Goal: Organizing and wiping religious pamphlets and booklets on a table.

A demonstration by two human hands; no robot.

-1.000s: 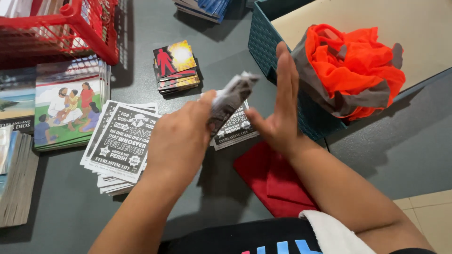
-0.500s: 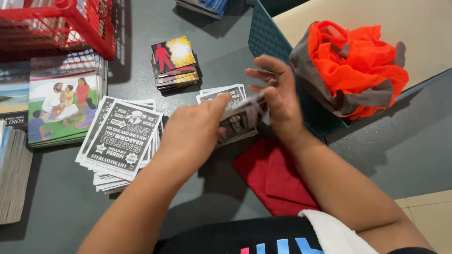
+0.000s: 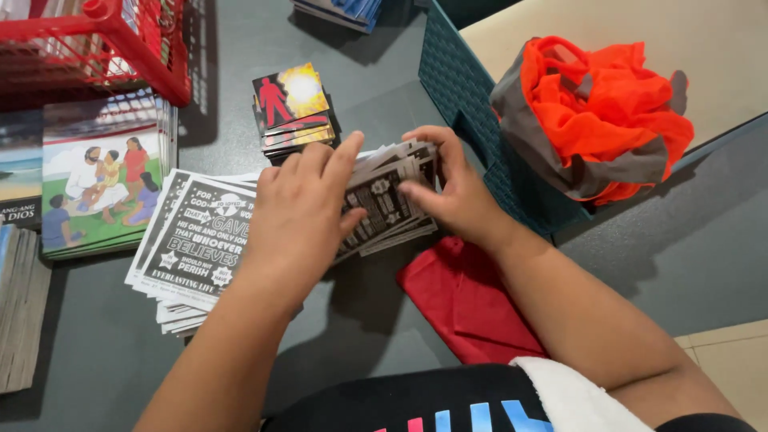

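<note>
Both my hands press on a small stack of black-and-white leaflets [image 3: 386, 200] lying on the dark grey table [image 3: 376, 64]. My left hand [image 3: 300, 212] covers the stack's left side with fingers spread over it. My right hand [image 3: 452, 188] grips its right edge, thumb on top. A larger, fanned stack of black-and-white leaflets [image 3: 196, 240] lies just left of my left hand.
A small pile of dark cards with a red figure [image 3: 290, 108] sits behind the hands. Illustrated booklets [image 3: 104, 180] lie at left below a red plastic basket [image 3: 112, 40]. A teal bin [image 3: 472, 104], orange-grey cloth [image 3: 600, 120] and red cloth [image 3: 464, 296] are at right.
The leaflet stack, held up off the table between my hands a second ago, has come down flat onto the table, and both hands have settled on it.
</note>
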